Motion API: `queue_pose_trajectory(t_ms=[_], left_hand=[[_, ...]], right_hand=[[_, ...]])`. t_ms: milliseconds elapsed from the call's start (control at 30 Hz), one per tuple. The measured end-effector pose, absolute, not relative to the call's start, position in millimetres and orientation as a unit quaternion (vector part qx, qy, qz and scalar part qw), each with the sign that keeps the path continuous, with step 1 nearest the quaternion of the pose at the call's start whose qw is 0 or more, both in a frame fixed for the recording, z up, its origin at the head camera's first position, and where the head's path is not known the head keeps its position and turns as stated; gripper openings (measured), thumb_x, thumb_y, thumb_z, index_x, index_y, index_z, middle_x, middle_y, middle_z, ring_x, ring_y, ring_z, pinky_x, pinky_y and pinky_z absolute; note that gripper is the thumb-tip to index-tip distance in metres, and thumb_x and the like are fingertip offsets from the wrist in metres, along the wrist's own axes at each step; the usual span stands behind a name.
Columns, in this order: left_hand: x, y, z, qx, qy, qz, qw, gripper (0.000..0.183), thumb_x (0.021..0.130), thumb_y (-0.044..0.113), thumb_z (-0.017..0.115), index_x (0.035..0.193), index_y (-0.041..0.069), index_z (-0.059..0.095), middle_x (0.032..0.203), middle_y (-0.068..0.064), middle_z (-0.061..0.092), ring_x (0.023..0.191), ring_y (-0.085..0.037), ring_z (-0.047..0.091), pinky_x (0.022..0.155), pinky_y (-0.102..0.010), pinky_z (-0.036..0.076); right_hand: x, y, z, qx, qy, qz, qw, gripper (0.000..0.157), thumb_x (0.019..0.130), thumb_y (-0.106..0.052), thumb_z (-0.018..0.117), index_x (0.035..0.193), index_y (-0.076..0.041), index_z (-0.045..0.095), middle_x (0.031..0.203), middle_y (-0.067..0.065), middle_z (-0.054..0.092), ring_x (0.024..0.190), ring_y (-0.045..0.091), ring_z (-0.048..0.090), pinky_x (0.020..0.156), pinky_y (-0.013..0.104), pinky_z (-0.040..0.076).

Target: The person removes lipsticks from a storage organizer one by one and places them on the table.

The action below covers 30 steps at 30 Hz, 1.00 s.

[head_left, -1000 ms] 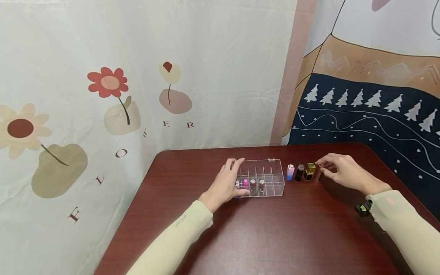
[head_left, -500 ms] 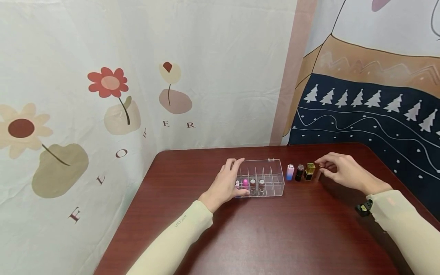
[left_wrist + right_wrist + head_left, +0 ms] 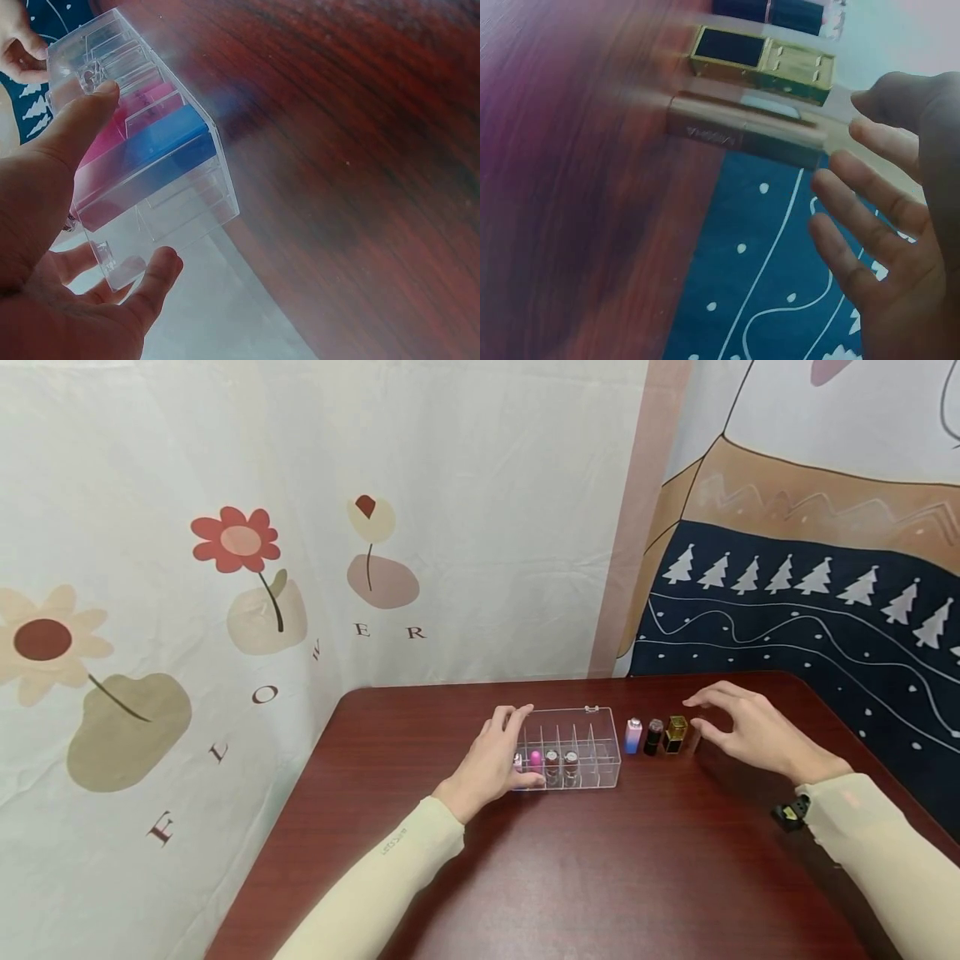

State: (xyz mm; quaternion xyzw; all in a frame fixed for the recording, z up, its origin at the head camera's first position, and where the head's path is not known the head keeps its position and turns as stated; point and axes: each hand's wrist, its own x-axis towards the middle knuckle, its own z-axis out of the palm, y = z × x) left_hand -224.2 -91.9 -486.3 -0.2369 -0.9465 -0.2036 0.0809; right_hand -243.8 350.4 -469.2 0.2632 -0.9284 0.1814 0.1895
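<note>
My left hand (image 3: 491, 758) grips the left end of a clear divided lipstick organizer (image 3: 606, 768), thumb along the front and fingers at the back. Inside the organizer, a pink-and-blue lipstick (image 3: 171, 139) fills the end slot, followed by a magenta one (image 3: 536, 759) and two dark-topped ones (image 3: 572, 763). My right hand (image 3: 761, 735) hovers with thumb and fingers spread beside a rose-brown lipstick (image 3: 739, 131) standing on the table. Left of that one stand a gold-and-black lipstick (image 3: 676, 735), a black lipstick (image 3: 653, 737) and a pink-to-blue lipstick (image 3: 633, 736).
The reddish-brown wooden table (image 3: 570, 877) ends at a pale flower-printed curtain (image 3: 480, 527) behind and to the left. A navy cloth with white trees (image 3: 810, 618) hangs past the right edge. The organizer's front right slots hold nothing.
My right thumb and fingers have parted from their pinch at the rose-brown lipstick, which still stands on the table. The left hand and the organizer have stayed put.
</note>
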Motion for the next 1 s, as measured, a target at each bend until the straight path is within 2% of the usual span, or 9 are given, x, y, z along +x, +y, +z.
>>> queue_pose_trajectory(t_ms=[233,333,467,667,833,900,1000], left_hand=[[-225,-91,-484,-0.243,-0.945,-0.204,0.084,0.125,0.08,0.043,0.11,0.178,0.013,0.038,0.162,-0.022,0.052,0.139,-0.046,0.064,0.121,-0.057,0.061],[-226,-92,-484,-0.244,-0.945,-0.203,0.079,0.126,0.081,0.044,0.11,0.179,0.013,0.037,0.162,-0.022,0.052,0.139,-0.046,0.064,0.121,-0.057,0.061],[-227,-94,-485,-0.246,-0.946,-0.199,0.07,0.127,0.081,0.046,0.109,0.18,0.015,0.035,0.162,-0.021,0.051,0.14,-0.043,0.065,0.122,-0.054,0.061],[-229,-99,-478,-0.26,-0.944,-0.194,0.055,0.126,0.082,0.04,0.11,0.18,0.013,0.036,0.162,-0.021,0.052,0.139,-0.043,0.067,0.122,-0.054,0.061],[-231,-102,-470,-0.272,-0.944,-0.183,0.04,0.124,0.08,0.028,0.112,0.178,0.01,0.039,0.161,-0.023,0.054,0.13,-0.041,0.074,0.119,-0.051,0.064],[-232,-102,-467,-0.272,-0.945,-0.178,0.029,0.124,0.08,0.025,0.112,0.179,0.009,0.038,0.162,-0.024,0.054,0.123,-0.039,0.077,0.116,-0.05,0.065],[-232,-102,-462,-0.267,-0.948,-0.174,0.011,0.125,0.081,0.021,0.11,0.181,0.01,0.036,0.166,-0.023,0.052,0.116,-0.039,0.079,0.113,-0.049,0.067]], right_hand=[[-240,338,-461,0.273,-0.918,0.184,0.221,0.039,0.097,-0.007,0.091,0.135,-0.01,0.083,0.138,0.013,0.078,0.121,0.035,0.078,0.1,0.067,0.065],[-238,331,-457,0.283,-0.914,0.183,0.227,0.04,0.097,-0.006,0.091,0.136,-0.01,0.082,0.139,0.012,0.077,0.11,0.028,0.077,0.088,0.05,0.07],[-236,321,-452,0.299,-0.906,0.186,0.237,0.042,0.097,-0.006,0.092,0.137,-0.013,0.082,0.139,0.01,0.077,0.095,0.016,0.071,0.076,0.027,0.065],[-232,304,-447,0.317,-0.896,0.198,0.24,0.043,0.096,-0.004,0.092,0.137,-0.014,0.082,0.139,0.007,0.077,0.105,0.016,0.072,0.075,0.027,0.066],[-231,289,-447,0.325,-0.897,0.189,0.234,0.042,0.098,-0.007,0.092,0.137,-0.014,0.082,0.138,0.005,0.078,0.115,0.02,0.075,0.09,0.045,0.071],[-231,284,-448,0.331,-0.896,0.187,0.228,0.042,0.098,-0.008,0.092,0.137,-0.014,0.082,0.137,0.005,0.079,0.113,0.021,0.076,0.093,0.048,0.071],[-230,275,-449,0.339,-0.896,0.191,0.214,0.042,0.098,-0.009,0.092,0.138,-0.015,0.081,0.137,0.004,0.078,0.105,0.018,0.073,0.088,0.043,0.07]])
